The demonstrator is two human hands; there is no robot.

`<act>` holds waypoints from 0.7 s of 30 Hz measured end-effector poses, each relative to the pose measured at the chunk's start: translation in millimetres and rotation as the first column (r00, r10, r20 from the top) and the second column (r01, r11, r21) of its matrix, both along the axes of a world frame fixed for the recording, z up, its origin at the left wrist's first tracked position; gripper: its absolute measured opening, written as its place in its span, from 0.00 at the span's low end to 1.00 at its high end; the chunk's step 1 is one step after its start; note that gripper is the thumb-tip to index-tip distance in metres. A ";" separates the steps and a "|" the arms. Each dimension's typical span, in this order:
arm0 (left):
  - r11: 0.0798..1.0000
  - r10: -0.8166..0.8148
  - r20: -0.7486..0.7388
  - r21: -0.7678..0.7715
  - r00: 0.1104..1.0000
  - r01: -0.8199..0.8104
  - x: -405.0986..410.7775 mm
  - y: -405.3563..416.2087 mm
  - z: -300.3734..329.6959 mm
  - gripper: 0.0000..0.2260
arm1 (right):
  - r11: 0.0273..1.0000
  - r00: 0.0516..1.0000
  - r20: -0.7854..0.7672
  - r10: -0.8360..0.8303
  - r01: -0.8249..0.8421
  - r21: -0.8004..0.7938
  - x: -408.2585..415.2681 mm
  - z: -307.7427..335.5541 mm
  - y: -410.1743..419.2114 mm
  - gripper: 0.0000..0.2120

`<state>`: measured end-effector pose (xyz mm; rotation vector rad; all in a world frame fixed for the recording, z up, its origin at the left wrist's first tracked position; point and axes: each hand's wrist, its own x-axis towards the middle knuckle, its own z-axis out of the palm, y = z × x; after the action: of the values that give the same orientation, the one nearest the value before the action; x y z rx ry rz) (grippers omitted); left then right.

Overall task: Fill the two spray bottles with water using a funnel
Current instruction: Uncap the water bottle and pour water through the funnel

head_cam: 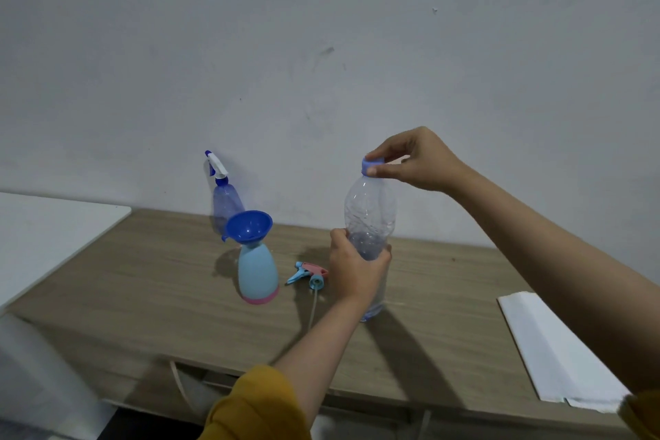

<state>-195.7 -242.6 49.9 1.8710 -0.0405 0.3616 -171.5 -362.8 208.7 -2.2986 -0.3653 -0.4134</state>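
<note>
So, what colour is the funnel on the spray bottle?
Dark blue; the funnel shows clearly in the head view.

light: kinda dim, cool, flat
shadows: soft, falling near-right across the table (143,289)
blur: slight softness all over
edges: wide-angle bending

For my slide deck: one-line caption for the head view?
Left hand steadies the water bottle while right hand pinches its cap; funnel waits in the light-blue spray bottle.
</note>
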 end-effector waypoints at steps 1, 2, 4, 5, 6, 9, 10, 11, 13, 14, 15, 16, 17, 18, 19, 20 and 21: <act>1.000 -0.014 0.000 0.005 1.000 0.014 -0.2 -0.1 -0.8 0.24 | 0.999 1.000 0.000 -0.028 0.028 -0.044 0.8 4.8 2.0 0.09; 1.000 -0.027 0.000 0.009 1.000 0.027 -0.2 0.0 -1.7 0.25 | 0.995 0.998 0.008 -0.061 0.061 -0.078 2.1 7.9 4.9 0.10; 0.999 -0.041 0.001 0.003 0.999 0.041 0.3 0.4 -3.3 0.25 | 0.982 0.994 0.049 -0.102 0.108 -0.153 5.4 9.6 11.4 0.10; 0.999 -0.045 -0.002 -0.002 0.999 0.045 0.7 0.5 -3.6 0.25 | 0.975 0.992 0.074 -0.101 0.114 -0.193 6.6 9.7 13.7 0.09; 0.999 -0.044 -0.004 -0.006 0.999 0.044 0.7 0.6 -3.4 0.25 | 0.969 0.992 0.091 -0.088 0.107 -0.221 7.0 10.0 14.6 0.08; 1.000 -0.019 -0.008 -0.016 1.000 0.019 0.0 0.9 -2.4 0.25 | 0.967 0.998 0.058 -0.029 0.042 -0.252 5.7 14.8 10.4 0.06; 1.000 -0.011 -0.005 -0.018 1.000 0.011 -0.1 1.1 -2.2 0.24 | 0.966 1.000 0.030 -0.004 0.012 -0.256 6.2 16.8 7.7 0.05; 1.000 -0.005 0.000 -0.017 1.000 0.005 -0.3 1.2 -1.8 0.24 | 0.965 1.000 0.005 0.021 -0.019 -0.261 6.8 18.8 5.4 0.05; 1.000 -0.003 0.007 -0.017 1.000 0.003 -0.1 2.0 -0.9 0.24 | 0.961 0.998 -0.032 0.062 -0.068 -0.267 8.0 22.9 2.2 0.05; 1.000 -0.005 0.009 -0.017 1.000 0.005 0.4 2.4 -0.7 0.23 | 0.959 0.996 -0.046 0.076 -0.086 -0.269 8.6 24.7 1.7 0.05; 1.000 -0.007 0.009 -0.014 1.000 0.007 0.7 2.9 -0.5 0.23 | 0.958 0.995 -0.059 0.086 -0.098 -0.268 9.1 26.4 1.6 0.05; 1.000 -0.010 0.007 -0.006 1.000 0.010 0.8 3.6 -0.3 0.23 | 0.958 0.993 -0.072 0.090 -0.106 -0.266 9.1 28.1 2.0 0.05; 1.000 -0.014 0.007 0.002 1.000 0.014 1.0 4.2 -0.5 0.24 | 0.957 0.993 -0.084 0.089 -0.108 -0.268 8.7 30.0 2.9 0.05; 1.000 -0.019 0.008 0.006 1.000 0.019 1.5 4.7 -1.1 0.24 | 0.955 0.992 -0.093 0.086 -0.109 -0.276 8.0 31.9 4.1 0.05; 1.000 -0.023 0.009 0.002 1.000 0.023 2.0 5.1 -2.1 0.23 | 0.952 0.992 -0.099 0.081 -0.106 -0.288 7.6 33.6 5.6 0.05; 1.000 -0.028 0.008 -0.004 1.000 0.028 2.8 5.4 -3.0 0.23 | 0.948 0.993 -0.097 0.069 -0.096 -0.304 7.5 34.8 7.1 0.07; 0.999 -0.035 0.006 -0.008 0.999 0.035 3.5 5.7 -3.7 0.24 | 0.944 0.995 -0.088 0.047 -0.073 -0.321 7.5 35.4 8.5 0.09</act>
<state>-192.2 -236.9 46.2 1.8595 -0.0752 0.3428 -164.0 -354.3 244.1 -2.6072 -0.4931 -0.2433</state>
